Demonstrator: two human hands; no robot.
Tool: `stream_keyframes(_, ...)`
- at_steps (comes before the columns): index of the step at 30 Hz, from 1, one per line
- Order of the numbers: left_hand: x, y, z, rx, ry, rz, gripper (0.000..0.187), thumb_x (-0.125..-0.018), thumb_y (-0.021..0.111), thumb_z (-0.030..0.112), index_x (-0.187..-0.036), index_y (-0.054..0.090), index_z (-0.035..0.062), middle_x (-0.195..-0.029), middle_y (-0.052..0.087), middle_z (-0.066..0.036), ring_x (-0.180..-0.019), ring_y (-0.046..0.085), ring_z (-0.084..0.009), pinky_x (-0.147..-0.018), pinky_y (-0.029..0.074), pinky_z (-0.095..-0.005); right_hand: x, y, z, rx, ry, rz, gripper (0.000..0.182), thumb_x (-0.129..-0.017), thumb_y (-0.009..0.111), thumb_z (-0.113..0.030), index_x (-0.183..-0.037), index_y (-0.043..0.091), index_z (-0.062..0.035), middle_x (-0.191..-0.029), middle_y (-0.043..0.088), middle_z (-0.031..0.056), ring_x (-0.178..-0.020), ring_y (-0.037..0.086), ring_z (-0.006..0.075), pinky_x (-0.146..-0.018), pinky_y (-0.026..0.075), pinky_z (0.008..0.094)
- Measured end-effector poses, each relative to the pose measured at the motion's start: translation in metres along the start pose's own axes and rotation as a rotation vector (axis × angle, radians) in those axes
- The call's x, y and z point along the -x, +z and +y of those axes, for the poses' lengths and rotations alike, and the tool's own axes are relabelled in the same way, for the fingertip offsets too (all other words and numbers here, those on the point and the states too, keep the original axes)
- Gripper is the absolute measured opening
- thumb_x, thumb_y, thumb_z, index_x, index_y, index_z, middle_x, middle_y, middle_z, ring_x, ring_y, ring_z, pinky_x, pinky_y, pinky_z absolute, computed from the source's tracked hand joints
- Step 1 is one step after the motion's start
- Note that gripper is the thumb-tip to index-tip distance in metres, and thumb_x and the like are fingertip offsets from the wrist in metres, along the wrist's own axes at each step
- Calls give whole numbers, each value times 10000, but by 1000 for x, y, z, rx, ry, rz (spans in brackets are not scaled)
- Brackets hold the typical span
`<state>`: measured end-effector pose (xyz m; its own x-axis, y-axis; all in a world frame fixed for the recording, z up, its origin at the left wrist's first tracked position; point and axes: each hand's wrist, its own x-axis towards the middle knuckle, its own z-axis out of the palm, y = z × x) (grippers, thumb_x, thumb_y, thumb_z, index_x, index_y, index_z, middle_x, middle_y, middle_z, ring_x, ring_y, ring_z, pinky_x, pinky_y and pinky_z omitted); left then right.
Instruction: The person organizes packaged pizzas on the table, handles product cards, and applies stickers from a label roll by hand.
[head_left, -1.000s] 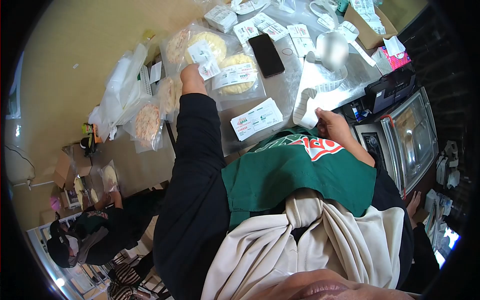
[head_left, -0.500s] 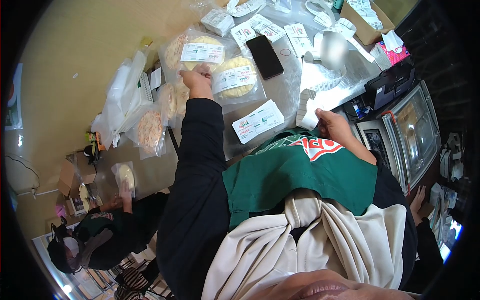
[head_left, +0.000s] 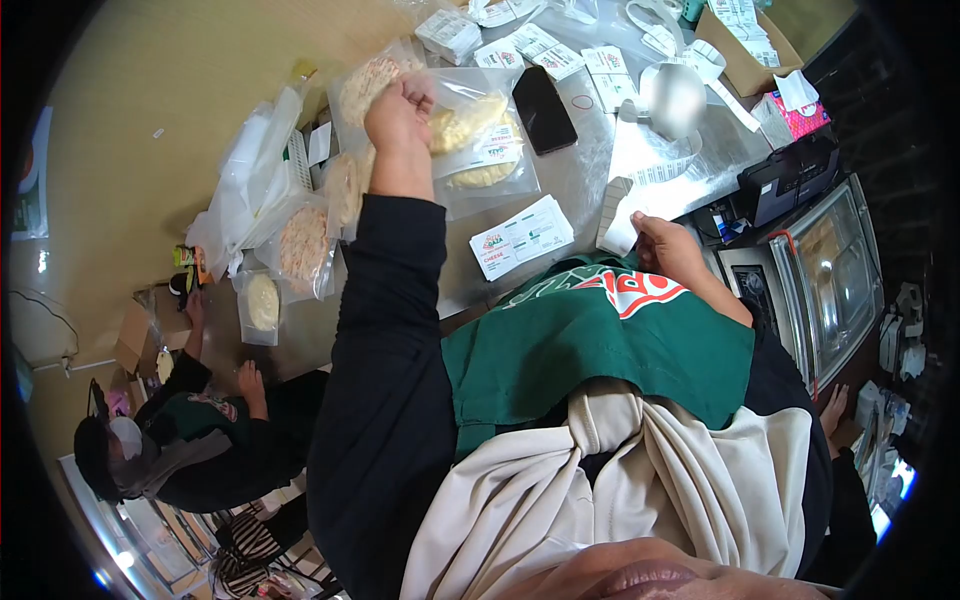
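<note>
My left hand (head_left: pixel 400 125) is closed on the edge of a clear bag holding a pale, cheese-topped pizza (head_left: pixel 462 125). That bag is tilted and overlaps another bagged pizza (head_left: pixel 484 175) with a "cheese" label. Another bagged pizza (head_left: pixel 368 85) with reddish topping lies just beyond my left hand. At the table's near right, my right hand (head_left: pixel 668 245) pinches the end of a curling label strip (head_left: pixel 618 225). A stack of printed cheese labels (head_left: pixel 520 238) lies flat between my hands.
A black phone (head_left: pixel 545 110) lies beyond the labels. More bagged pizzas (head_left: pixel 303 245) sit to the left, near white plastic bags (head_left: pixel 245 170). A carton of labels (head_left: pixel 750 50) and a dark machine (head_left: pixel 785 170) stand right. A co-worker (head_left: pixel 190 430) is at lower left.
My left hand has moved up slightly, lifting and tilting a bagged pizza over the one beside it. My right hand stays on the strip. The co-worker set down a bag and reached toward the carton.
</note>
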<state>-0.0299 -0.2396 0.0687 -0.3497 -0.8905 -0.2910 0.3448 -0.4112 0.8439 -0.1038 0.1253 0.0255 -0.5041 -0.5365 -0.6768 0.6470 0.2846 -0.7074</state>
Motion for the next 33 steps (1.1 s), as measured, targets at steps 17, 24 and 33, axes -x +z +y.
stream_keyframes(17,159,-44,-114,-895,620,-809,170,-833,611,170,-963,586,63,-823,569,-22,-844,502,-102,-719,416,-223,-15,17,-18,-73,-85,-97,281,-871,531,-288,-790,561,-20,-606,529,48,-470,350,87,-443,247,240)
stream_keyframes(24,174,-47,-121,-594,-115,-818,143,-809,633,145,-880,596,26,-786,586,-48,-752,522,-113,-691,426,-241,-18,27,-19,-147,-66,-156,270,-867,555,-337,-793,549,-77,-654,518,22,-508,372,90,-481,270,226)
stream_keyframes(33,180,-47,-108,-1009,639,-854,160,-762,666,118,-888,598,48,-829,568,-62,-800,543,-212,-746,429,-310,-26,29,-1,168,-89,-181,246,-826,625,-226,-654,553,-65,-574,445,-22,-512,371,70,-484,275,219)
